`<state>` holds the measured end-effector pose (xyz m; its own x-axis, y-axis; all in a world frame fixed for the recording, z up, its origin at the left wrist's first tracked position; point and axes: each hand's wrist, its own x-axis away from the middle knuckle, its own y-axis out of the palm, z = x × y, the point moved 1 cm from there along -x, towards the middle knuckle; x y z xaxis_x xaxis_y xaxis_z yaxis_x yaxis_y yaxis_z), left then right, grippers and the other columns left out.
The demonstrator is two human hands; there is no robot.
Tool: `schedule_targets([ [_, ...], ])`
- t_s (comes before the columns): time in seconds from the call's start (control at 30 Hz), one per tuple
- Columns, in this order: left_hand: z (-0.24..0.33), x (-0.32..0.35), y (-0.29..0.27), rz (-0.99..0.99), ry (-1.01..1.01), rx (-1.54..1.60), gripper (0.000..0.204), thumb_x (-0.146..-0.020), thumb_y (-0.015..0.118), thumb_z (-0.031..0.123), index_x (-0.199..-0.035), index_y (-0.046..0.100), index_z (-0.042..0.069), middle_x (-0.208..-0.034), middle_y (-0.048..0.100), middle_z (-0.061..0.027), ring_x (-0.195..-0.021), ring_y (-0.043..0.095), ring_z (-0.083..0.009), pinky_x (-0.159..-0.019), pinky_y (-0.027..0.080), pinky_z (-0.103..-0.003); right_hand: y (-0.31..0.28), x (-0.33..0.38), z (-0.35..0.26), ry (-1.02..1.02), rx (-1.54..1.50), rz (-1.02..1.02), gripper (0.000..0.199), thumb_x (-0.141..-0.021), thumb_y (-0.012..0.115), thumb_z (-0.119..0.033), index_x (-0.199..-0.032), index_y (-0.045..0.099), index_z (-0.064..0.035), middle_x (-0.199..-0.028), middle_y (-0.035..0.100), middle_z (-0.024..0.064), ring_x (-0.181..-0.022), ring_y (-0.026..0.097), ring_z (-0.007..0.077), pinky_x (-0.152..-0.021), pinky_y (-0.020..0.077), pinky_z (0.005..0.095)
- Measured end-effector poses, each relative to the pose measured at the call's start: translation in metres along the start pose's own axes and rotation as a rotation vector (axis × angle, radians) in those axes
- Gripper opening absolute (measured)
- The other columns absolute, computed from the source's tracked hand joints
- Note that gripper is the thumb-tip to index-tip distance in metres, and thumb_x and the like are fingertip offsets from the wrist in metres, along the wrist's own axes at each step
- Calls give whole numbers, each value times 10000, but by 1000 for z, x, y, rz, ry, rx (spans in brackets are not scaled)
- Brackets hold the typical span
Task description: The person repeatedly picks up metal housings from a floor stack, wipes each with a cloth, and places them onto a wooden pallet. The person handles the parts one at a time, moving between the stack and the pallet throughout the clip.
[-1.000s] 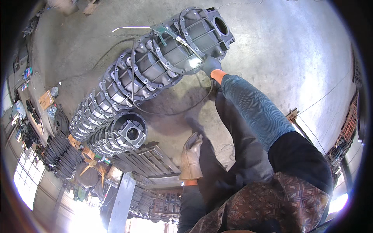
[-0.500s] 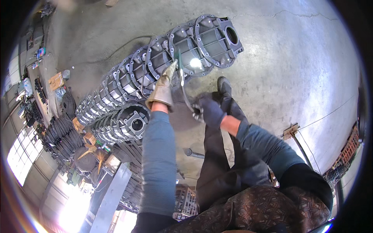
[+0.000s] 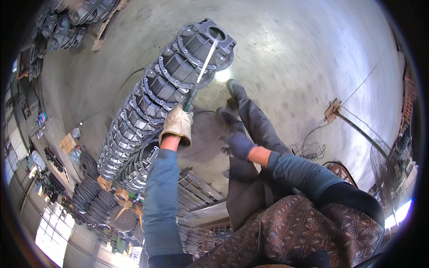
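Note:
My left hand (image 3: 178, 124), in a pale leather work glove, is closed around a long thin tool with a dark green grip and a pale rod (image 3: 208, 61). The rod points away from me, and its far end appears in front of the round opening of the nearest grey cast housing (image 3: 203, 42). Whether it touches the metal I cannot tell. Several such ribbed, flanged housings lie nested in a long row on the floor. My right hand (image 3: 240, 145), in a dark glove, is over my legs. Its fingers are smeared by motion, and nothing can be made out in them.
A second, shorter row of housings (image 3: 145, 165) lies beside the first. At the far left, more castings (image 3: 67, 29) stand near a wooden pallet (image 3: 105, 31). Metal bars (image 3: 199, 190) are left of my legs. A pole on a wooden base (image 3: 333, 110) and loose cable (image 3: 310, 152) are at right.
My view has swung round. My left hand has tilted the tool, so its long pale rod now shows. The grey hose seen between my hands is no longer visible near my right hand.

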<state>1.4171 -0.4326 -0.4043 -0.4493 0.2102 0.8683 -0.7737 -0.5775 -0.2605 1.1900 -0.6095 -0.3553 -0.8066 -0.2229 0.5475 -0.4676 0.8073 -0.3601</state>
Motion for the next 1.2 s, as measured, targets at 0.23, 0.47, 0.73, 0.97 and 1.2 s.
schedule_targets([
  [0.23, 111, 34, 6, 123, -32, -692, 230, -921, 582, 264, -936, 700, 67, -903, 713, -176, -825, 705, -322, -690, 545, -441, -53, 47, 52, 288, -165, 277, 318, -843, 700, -243, -1107, 696, -66, -930, 699, 202, -909, 675, 384, -814, 524, 470],
  [0.47, 192, -28, 18, 105, 82, -1280, 325, -927, 505, 232, -1071, 737, 56, -1131, 676, -222, -1065, 673, -370, -875, 555, -467, -73, 45, 88, 410, -236, 169, 338, -854, 692, -248, -1138, 684, -64, -977, 711, 197, -932, 682, 370, -830, 533, 441],
  [0.73, 244, -104, 56, 38, -54, -1361, 387, -961, 454, 255, -1224, 675, 76, -1321, 614, -159, -1212, 601, -353, -1003, 499, -461, -139, 66, 146, 457, -392, 247, 344, -847, 683, -252, -1134, 687, -64, -990, 714, 185, -928, 689, 350, -836, 535, 429],
  [0.97, 259, -146, 53, 107, -69, -1490, 386, -966, 458, 277, -1193, 694, 71, -1282, 638, -178, -1205, 611, -331, -994, 505, -454, -166, 80, 190, 397, -368, 493, 371, -841, 700, -211, -1158, 661, -22, -1010, 711, 186, -949, 683, 333, -846, 525, 406],
  [1.2, 388, -140, 17, 364, -205, -1401, 380, -953, 559, 281, -1269, 645, 87, -1390, 572, -144, -1266, 564, -342, -1022, 480, -462, -205, 90, 188, 622, -519, 316, 370, -854, 688, -194, -1180, 646, -25, -1100, 684, 206, -1045, 640, 349, -891, 503, 404],
])
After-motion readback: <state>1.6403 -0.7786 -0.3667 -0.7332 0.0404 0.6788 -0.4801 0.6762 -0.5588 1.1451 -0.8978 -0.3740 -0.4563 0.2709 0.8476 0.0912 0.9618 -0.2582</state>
